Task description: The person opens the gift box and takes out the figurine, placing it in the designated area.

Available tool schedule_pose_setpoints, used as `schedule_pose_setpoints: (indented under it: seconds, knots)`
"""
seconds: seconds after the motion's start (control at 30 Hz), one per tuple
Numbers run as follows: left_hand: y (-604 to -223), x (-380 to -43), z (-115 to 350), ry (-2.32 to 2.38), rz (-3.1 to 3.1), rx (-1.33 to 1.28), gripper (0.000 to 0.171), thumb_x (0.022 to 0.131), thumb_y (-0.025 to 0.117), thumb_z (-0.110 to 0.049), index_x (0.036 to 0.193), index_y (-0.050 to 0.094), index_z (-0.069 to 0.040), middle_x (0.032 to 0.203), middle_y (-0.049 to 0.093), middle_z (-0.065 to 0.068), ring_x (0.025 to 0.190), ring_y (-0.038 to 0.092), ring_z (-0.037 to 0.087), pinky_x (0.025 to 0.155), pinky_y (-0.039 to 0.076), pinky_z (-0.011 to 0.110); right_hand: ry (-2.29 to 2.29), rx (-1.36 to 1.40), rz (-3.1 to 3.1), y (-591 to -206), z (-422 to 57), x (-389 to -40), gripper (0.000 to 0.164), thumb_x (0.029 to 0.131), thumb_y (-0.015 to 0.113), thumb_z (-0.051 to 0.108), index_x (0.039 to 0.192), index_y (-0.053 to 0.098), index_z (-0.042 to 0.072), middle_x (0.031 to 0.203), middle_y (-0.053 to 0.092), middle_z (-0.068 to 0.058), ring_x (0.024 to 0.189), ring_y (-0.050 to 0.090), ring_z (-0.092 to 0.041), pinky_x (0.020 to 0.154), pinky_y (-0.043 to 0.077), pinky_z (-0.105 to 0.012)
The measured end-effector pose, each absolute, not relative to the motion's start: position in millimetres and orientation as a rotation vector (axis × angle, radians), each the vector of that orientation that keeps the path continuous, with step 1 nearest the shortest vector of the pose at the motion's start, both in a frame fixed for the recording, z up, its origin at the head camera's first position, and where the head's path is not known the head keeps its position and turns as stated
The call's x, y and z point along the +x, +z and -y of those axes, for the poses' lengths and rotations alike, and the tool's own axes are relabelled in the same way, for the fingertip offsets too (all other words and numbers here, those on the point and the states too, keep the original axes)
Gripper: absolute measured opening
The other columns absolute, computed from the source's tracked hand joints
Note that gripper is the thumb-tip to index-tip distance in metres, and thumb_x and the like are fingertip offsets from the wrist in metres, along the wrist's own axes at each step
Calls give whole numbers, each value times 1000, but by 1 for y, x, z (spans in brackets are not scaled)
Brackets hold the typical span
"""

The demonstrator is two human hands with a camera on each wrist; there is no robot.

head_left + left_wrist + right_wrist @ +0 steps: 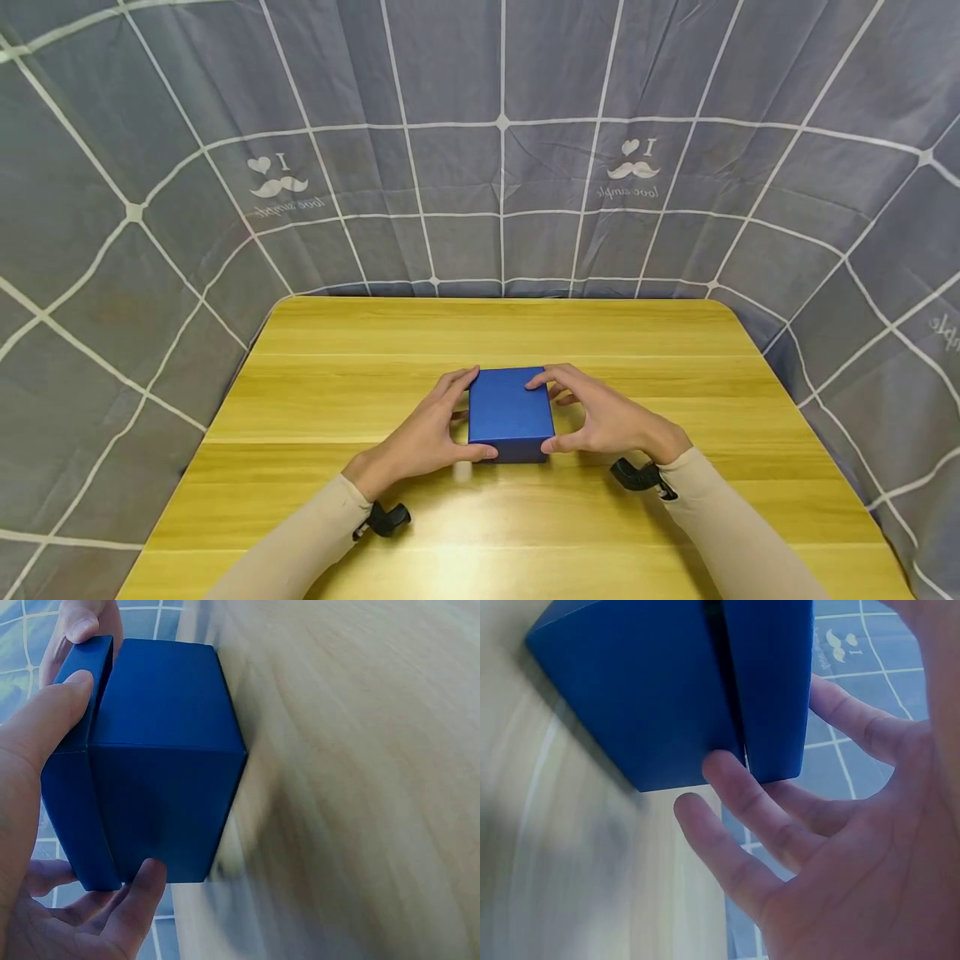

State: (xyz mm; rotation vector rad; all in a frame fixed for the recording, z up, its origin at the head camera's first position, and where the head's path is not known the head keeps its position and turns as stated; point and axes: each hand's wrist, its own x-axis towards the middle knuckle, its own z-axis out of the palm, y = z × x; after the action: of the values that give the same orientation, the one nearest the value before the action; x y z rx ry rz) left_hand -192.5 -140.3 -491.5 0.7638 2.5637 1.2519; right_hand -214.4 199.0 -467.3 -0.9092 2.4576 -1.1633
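Note:
A blue box stands on the wooden table in the middle of the head view, its lid point(510, 404) facing up. The left wrist view shows the lid point(71, 780) and the box's lower part point(169, 697), split by a seam that widens into a dark gap toward the right. My left hand point(431, 433) grips the lid from the left, thumb on the front side and fingers around the back. From the right, my right hand point(607, 417) holds the lid with its thumb at the front corner and index finger on top. What the box contains is hidden.
The yellow wood-grain table point(337, 333) reaches out on every side of the box. A grey curtain point(450, 167) with white grid lines hangs behind the table and along both sides. Black straps with small mounts point(386, 520) sit on both wrists.

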Motion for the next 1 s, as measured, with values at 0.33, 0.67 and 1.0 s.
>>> schedule_pose_setpoints:
  seconds: [0.33,0.67,1.0]
  knots:
    - [-483,-191,144,1171,-2704,780,124,93,100,-55,187,29,-18,189,33,15,168,50,45,131,50,66,-1184,-952,-2496,-459,-195,-214,80,94,100,41,163,61,29,177,52,-10,135,67,-29,115,63,-57]
    - [-474,-193,150,1341,-2611,742,121,96,100,-42,187,25,-12,192,23,20,124,82,33,109,69,51,-1310,-864,-2471,-452,-180,-217,62,111,84,31,168,61,24,192,32,-16,148,65,-39,119,63,-57]
    - [-467,-196,157,1399,-2643,653,97,111,81,-48,187,29,-16,194,22,15,129,81,38,108,69,50,-1349,-854,-2515,-442,-163,-220,62,110,85,23,167,63,17,193,29,-19,150,67,-44,117,64,-55]
